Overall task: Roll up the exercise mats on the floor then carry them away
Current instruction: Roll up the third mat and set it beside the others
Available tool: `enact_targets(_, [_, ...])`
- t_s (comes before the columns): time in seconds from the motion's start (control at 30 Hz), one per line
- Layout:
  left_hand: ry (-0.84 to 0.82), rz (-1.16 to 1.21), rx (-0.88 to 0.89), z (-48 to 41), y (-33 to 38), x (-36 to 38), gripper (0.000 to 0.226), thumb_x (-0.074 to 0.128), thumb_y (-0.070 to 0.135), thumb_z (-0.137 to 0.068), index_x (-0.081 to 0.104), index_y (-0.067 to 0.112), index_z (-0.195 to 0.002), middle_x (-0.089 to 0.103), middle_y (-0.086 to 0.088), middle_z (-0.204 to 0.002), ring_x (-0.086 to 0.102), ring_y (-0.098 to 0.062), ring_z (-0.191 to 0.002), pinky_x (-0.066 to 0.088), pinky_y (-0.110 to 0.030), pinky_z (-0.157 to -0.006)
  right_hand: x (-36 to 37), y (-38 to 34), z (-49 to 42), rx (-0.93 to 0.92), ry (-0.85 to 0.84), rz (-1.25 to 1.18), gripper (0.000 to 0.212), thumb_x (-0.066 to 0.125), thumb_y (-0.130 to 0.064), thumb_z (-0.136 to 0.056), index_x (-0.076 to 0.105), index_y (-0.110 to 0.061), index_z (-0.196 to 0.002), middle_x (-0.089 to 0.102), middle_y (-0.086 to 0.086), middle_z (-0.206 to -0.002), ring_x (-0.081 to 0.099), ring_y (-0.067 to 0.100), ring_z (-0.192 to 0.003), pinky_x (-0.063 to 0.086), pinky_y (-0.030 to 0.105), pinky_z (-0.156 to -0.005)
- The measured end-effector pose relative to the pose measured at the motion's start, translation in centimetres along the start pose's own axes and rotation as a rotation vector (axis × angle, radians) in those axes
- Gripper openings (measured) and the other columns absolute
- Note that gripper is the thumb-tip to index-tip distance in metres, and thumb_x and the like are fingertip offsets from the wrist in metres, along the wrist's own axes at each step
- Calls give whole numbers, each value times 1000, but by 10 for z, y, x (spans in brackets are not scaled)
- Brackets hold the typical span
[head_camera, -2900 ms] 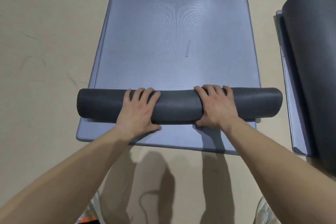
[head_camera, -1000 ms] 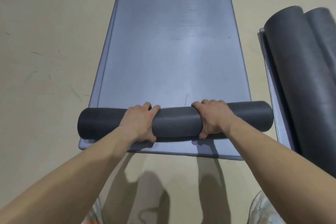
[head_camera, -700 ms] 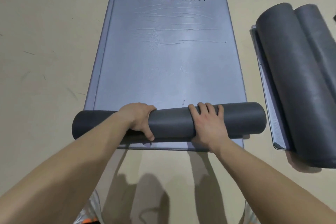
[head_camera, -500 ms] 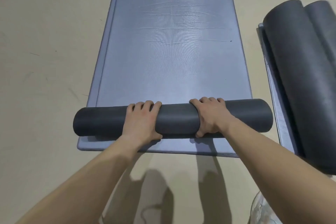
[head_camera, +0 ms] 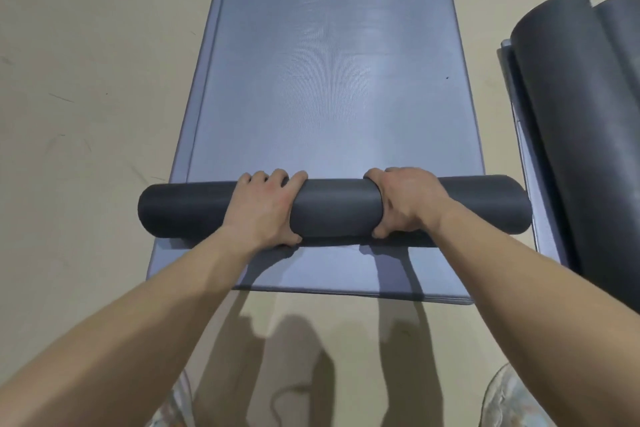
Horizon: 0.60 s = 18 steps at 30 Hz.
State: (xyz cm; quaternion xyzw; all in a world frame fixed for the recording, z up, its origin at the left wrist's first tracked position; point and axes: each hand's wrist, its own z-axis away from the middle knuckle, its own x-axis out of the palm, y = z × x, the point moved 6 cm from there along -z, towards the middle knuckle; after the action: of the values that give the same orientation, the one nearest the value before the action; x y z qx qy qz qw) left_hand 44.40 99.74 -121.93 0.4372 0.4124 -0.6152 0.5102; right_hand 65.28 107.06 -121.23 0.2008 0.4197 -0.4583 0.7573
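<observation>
Spanning beige floor [head_camera: 86,114], grey mat [head_camera: 332,97]

beige floor [head_camera: 86,149] — grey mats [head_camera: 332,97] lying flat on it

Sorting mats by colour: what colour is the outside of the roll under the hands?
Dark charcoal grey, seen on the roll in the head view.

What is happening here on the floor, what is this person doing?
A person is rolling up a grey mat on the floor. The left hand and the right hand both grip the dark roll near its middle. Most of the mat lies flat ahead, not yet rolled, on top of a second flat mat. Two rolled mats lie at the right.
</observation>
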Motion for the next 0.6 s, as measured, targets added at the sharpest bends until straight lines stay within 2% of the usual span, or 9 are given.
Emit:
enact_targets(0.1, [-187, 52, 49, 27, 15, 5, 104, 72, 76, -53, 33, 35, -140, 59, 4, -117, 62, -25, -93, 47, -39, -80, 17, -6, 24, -4, -175, -35, 89, 86, -64, -49, 49, -36, -125, 65, -7, -105, 61, 24, -93, 55, 39, -83])
enact_targets(0.17, [-286, 95, 70, 44, 21, 13, 106, 74, 76, -53, 30, 37, -141, 58, 7, -116, 62, -23, -96, 50, -39, -83, 33, -10, 41, -2, -218, -74, 96, 86, -63, -51, 46, -36, -134, 63, -8, -114, 61, 23, -102, 52, 40, -92])
enact_targets(0.2, [-318, 123, 71, 46, 21, 13, 107, 75, 75, -52, 30, 38, -141, 58, 8, -116, 62, -22, -97, 51, -40, -84, 39, -13, 48, 1, -165, -75, 102, 84, -63, -53, 40, -35, -141, 58, -6, -121, 58, 24, -110, 48, 43, -98])
enact_targets(0.27, [-411, 204, 52, 37, 17, 12, 109, 80, 73, -51, 31, 39, -142, 59, 10, -117, 61, -22, -100, 51, -40, -83, 47, -19, 63, 15, 67, 15, 117, 82, -65, -55, 28, -31, -153, 49, 1, -135, 50, 27, -124, 35, 50, -111])
enact_targets(0.37, [-536, 263, 46, 21, 13, 11, 117, 86, 73, -49, 31, 41, -146, 60, 12, -124, 61, -22, -108, 52, -41, -86, 61, -27, 79, 34, 304, 137, 126, 86, -66, -50, 27, -25, -153, 48, 8, -139, 46, 32, -128, 27, 57, -114])
enact_targets(0.4, [-510, 243, 33, 20, 12, 10, 118, 84, 76, -50, 28, 42, -149, 58, 11, -128, 60, -22, -111, 51, -41, -90, 60, -25, 75, 38, 291, 124, 125, 85, -66, -48, 27, -26, -151, 49, 6, -138, 47, 31, -127, 27, 56, -113])
enact_targets(0.47, [-315, 161, -19, 30, 8, 4, 119, 74, 82, -55, 21, 44, -154, 48, 5, -143, 55, -26, -121, 46, -43, -99, 50, -18, 58, 31, 199, 76, 125, 81, -71, -44, 26, -31, -149, 47, 2, -138, 47, 28, -127, 27, 52, -113])
enact_targets(0.53, [-154, 88, -43, 54, 7, 7, 125, 68, 86, -57, 11, 41, -159, 33, -3, -156, 42, -30, -137, 34, -45, -113, 37, -12, 39, 0, 74, 33, 128, 82, -75, -42, 24, -36, -150, 44, 0, -141, 45, 27, -130, 29, 50, -112])
enact_targets(0.6, [-125, 46, -5, 64, 7, 17, 135, 69, 87, -56, 2, 35, -161, 26, -7, -161, 30, -31, -146, 22, -47, -122, 30, -10, 32, -7, 31, 18, 130, 83, -74, -44, 21, -38, -153, 36, 2, -149, 37, 28, -139, 25, 52, -116])
